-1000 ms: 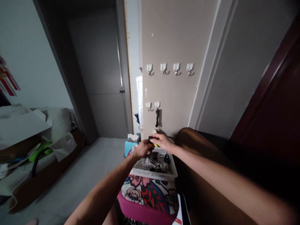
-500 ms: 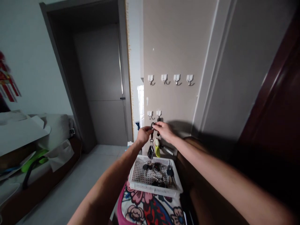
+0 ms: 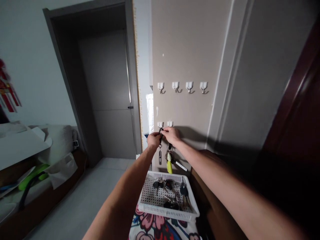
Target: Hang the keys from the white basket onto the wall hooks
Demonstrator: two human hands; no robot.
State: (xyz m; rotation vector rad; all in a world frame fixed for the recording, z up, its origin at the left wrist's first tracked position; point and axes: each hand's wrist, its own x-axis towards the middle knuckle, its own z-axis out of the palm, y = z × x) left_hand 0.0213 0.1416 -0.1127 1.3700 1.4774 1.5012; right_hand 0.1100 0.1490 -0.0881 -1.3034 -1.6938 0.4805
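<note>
Closed in a pinch, my left hand (image 3: 153, 140) grips the dark strap of a keychain (image 3: 160, 157), whose small metal-and-black fob dangles below. My right hand (image 3: 172, 135), also pinched, holds the loop at the strap's top. The loop is right at the lower left white hook (image 3: 160, 124); whether it is over the prong is hidden by my fingers. Behind my right hand, a second keychain (image 3: 169, 166) with a yellow-green charm and a white tag hangs below the lower right hook (image 3: 170, 123).
Beneath my hands, a white perforated basket (image 3: 165, 211) holds several keys (image 3: 183, 189) and rests on a flowered cloth (image 3: 152, 222). Several white hooks (image 3: 189, 86) line the wall higher up. A grey door (image 3: 110, 83) stands at the left; a cluttered sofa (image 3: 60, 140) is beside it.
Both hands have raised the keychain up and slightly left, bringing its loop to the lower left hook. Its fob has turned from broad side to edge. The view has shifted slightly.
</note>
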